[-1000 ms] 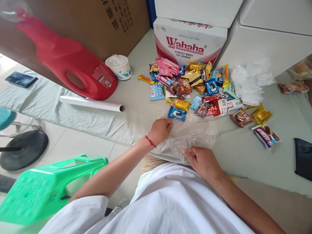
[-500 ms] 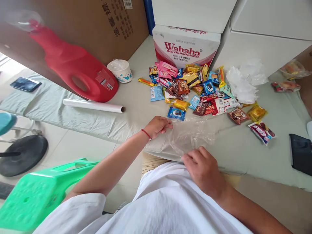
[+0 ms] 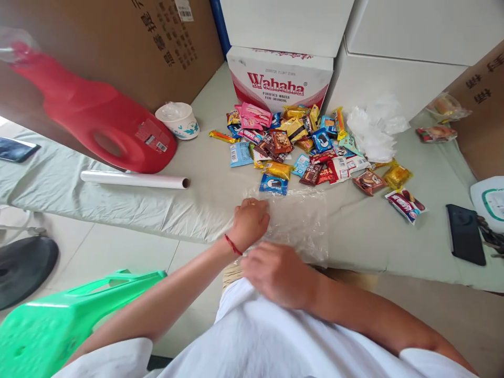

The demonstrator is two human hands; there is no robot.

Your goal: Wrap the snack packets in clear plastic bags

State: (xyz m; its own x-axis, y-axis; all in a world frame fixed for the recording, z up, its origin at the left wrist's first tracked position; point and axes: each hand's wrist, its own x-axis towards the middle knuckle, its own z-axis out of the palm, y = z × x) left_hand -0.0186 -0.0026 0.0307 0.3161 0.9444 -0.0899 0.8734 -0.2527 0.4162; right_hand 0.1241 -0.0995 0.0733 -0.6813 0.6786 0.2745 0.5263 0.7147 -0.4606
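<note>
Clear plastic bag (image 3: 297, 223) flat on counter (image 3: 370, 236), just beyond both hands. Left hand (image 3: 249, 223) fingers curled, pinching bag's left edge. Right hand (image 3: 277, 273) blurred, over near edge; grip cannot tell. Film likely feather-light, limp, clingy; best pinched at edge. Snack packets (image 3: 299, 147) farther out.

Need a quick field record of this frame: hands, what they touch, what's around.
left hand: fist resting on the clear plastic bag, red string on the wrist
right hand: at the bag's near edge by the table edge; grip unclear, blurred
bag: flat and crinkled on the grey-green table cover
snack pile: loose wrapped packets just beyond the bag
behind pile: Wahaha carton
left side: red jug, paper cup, white roll
right side: black phone
</note>
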